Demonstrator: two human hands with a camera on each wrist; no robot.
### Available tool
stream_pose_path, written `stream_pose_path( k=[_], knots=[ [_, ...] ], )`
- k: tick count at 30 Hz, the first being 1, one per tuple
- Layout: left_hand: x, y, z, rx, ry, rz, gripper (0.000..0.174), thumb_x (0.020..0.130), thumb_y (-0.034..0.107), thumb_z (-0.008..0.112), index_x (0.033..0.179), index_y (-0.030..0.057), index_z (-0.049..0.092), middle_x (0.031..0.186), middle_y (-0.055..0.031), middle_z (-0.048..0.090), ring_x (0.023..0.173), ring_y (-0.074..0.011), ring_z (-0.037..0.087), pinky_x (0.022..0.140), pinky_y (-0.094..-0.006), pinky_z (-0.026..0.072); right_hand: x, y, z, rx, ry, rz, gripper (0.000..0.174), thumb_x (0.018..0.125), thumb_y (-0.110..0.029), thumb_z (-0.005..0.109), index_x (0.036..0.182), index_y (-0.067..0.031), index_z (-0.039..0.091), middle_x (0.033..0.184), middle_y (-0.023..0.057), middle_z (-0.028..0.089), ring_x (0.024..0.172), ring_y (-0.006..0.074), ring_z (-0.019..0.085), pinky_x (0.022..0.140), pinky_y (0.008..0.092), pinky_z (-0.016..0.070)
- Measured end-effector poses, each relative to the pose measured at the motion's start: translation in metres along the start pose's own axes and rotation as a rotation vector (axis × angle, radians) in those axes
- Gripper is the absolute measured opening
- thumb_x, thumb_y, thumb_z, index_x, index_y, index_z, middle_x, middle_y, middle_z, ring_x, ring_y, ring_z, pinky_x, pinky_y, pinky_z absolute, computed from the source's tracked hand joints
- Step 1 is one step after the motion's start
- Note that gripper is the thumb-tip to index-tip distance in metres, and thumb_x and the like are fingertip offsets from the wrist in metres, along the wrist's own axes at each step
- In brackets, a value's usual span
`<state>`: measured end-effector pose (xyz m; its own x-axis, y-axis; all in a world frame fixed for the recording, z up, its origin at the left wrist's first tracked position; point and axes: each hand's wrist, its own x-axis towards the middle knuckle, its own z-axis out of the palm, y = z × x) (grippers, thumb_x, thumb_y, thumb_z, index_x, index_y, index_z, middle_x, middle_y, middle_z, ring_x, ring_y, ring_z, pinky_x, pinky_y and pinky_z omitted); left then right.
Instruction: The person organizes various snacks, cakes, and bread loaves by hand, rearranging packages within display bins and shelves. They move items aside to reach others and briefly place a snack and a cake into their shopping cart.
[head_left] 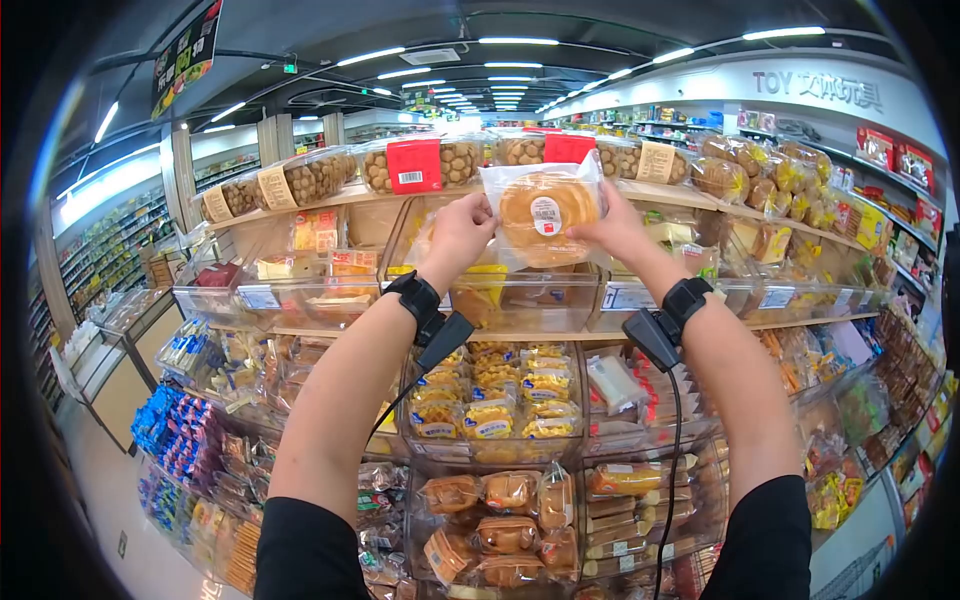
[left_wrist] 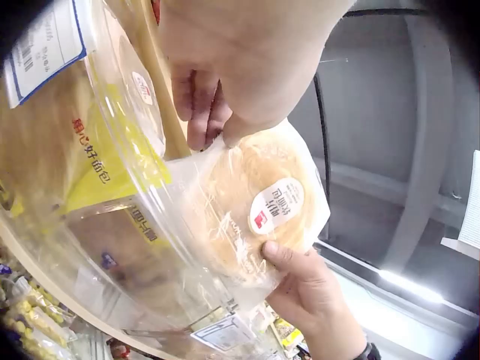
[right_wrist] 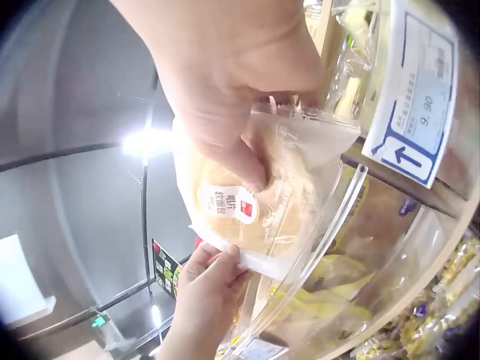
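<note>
A round, flat bread in a clear and white wrapper [head_left: 545, 215], with a white oval label bearing a red mark, is held up in front of the shelves. The right hand [head_left: 615, 228] grips its right side, thumb on the front near the label. At the opposite edge, the left hand [head_left: 460, 235] pinches the wrapper between thumb and curled fingers. In the left wrist view the left hand [left_wrist: 240, 67] is at the wrapper's corner and the right hand [left_wrist: 307, 289] across the bread [left_wrist: 255, 202]. The right wrist view shows the right thumb pressing the bread [right_wrist: 277, 202].
Boxes of round pastries with red labels [head_left: 414, 166] line the top shelf. Below are clear bins with price tags [head_left: 258, 297], yellow-wrapped snacks [head_left: 490, 420] and packed buns [head_left: 510, 533]. Bagged breads [head_left: 722, 178] stand at the right; an aisle floor [head_left: 110, 500] shows at the left.
</note>
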<state>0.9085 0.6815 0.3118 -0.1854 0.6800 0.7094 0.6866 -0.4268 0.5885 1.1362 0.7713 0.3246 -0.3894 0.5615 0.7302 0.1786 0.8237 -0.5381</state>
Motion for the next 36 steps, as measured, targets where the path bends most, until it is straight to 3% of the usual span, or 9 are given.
stream_pose_path(
  k=[9,12,14,17,19,21,22,29,36],
  knots=[
    [-0.006,-0.016,0.001,0.221,-0.158,-0.019,0.033,0.073,0.023,0.073,0.097,0.0039,0.059,0.085,-0.0118,0.068,0.078,-0.0234,0.066,0.071,-0.0347,0.0491,-0.002,-0.001,0.026,-0.430,0.048,0.044,0.076,0.054,-0.016,0.086,0.117,-0.0024,0.045,0.097,0.0216,0.065,0.094,0.0390,0.061,0.084,0.0427,0.0488],
    [-0.008,-0.014,-0.005,0.628,-0.270,0.042,0.049,0.071,0.034,0.073,0.109,0.0071,0.058,0.110,-0.0135,0.062,0.105,-0.0275,0.058,0.089,-0.0451,0.0425,0.004,-0.001,0.024,-0.504,-0.112,0.085,0.081,0.053,-0.019,0.087,0.121,-0.0045,0.044,0.105,0.0210,0.063,0.099,0.0393,0.060,0.086,0.0434,0.0477],
    [-0.011,-0.011,-0.010,0.795,-0.295,-0.066,0.066,0.067,0.044,0.074,0.122,0.0147,0.054,0.127,-0.0134,0.052,0.122,-0.0372,0.042,0.097,-0.0495,0.0376,0.006,-0.005,0.024,-0.331,0.146,-0.027,0.086,0.055,-0.023,0.085,0.128,-0.0103,0.042,0.116,0.0182,0.059,0.106,0.0384,0.057,0.091,0.0445,0.0454],
    [-0.008,-0.016,-0.009,0.766,-0.314,-0.157,0.078,0.064,0.053,0.073,0.130,0.0197,0.049,0.134,-0.0157,0.045,0.129,-0.0423,0.029,0.100,-0.0554,0.0314,0.002,-0.021,0.022,-0.712,-0.024,-0.314,0.092,0.055,-0.026,0.085,0.135,-0.0154,0.040,0.129,0.0136,0.051,0.113,0.0347,0.052,0.094,0.0434,0.0438],
    [-0.009,-0.016,-0.007,0.786,-0.255,-0.223,0.082,0.064,0.055,0.074,0.132,0.0172,0.047,0.133,-0.0179,0.045,0.130,-0.0422,0.029,0.101,-0.0545,0.0312,0.001,-0.018,0.029,-0.939,-0.085,-0.445,0.088,0.060,-0.026,0.081,0.136,-0.0197,0.037,0.118,0.0138,0.059,0.105,0.0331,0.058,0.089,0.0436,0.0454],
    [-0.005,-0.027,-0.007,0.805,-0.190,-0.287,0.086,0.063,0.056,0.075,0.133,0.0147,0.045,0.133,-0.0201,0.045,0.130,-0.0420,0.029,0.102,-0.0536,0.0309,0.000,-0.029,0.039,-0.943,-0.471,-0.014,0.079,0.066,-0.021,0.075,0.136,-0.0229,0.038,0.102,0.0133,0.066,0.096,0.0315,0.063,0.087,0.0418,0.0451],
    [0.001,-0.045,-0.009,0.701,-0.143,-0.278,0.092,0.060,0.058,0.076,0.131,0.0094,0.044,0.133,-0.0244,0.041,0.128,-0.0421,0.033,0.102,-0.0505,0.0338,-0.001,-0.022,0.043,-0.972,-0.449,-0.078,0.071,0.070,-0.018,0.070,0.135,-0.0228,0.040,0.094,0.0122,0.068,0.090,0.0301,0.065,0.083,0.0419,0.0464],
    [0.003,-0.047,-0.023,0.571,-0.057,-0.350,0.100,0.059,0.058,0.078,0.126,-0.0048,0.039,0.128,-0.0306,0.039,0.121,-0.0429,0.041,0.097,-0.0432,0.0412,0.006,-0.021,0.052,-1.035,-0.435,-0.092,0.061,0.074,-0.011,0.066,0.130,-0.0139,0.042,0.092,0.0146,0.067,0.090,0.0309,0.065,0.077,0.0427,0.0492],
    [-0.014,-0.041,-0.024,0.647,0.099,-0.195,0.091,0.066,0.054,0.074,0.121,-0.0098,0.041,0.109,-0.0338,0.054,0.102,-0.0423,0.057,0.087,-0.0423,0.0479,0.019,0.017,0.063,-1.122,-0.579,-0.117,0.053,0.083,-0.009,0.057,0.132,-0.0158,0.042,0.122,0.0183,0.053,0.116,0.0335,0.051,0.093,0.0414,0.0444]
  ],
)
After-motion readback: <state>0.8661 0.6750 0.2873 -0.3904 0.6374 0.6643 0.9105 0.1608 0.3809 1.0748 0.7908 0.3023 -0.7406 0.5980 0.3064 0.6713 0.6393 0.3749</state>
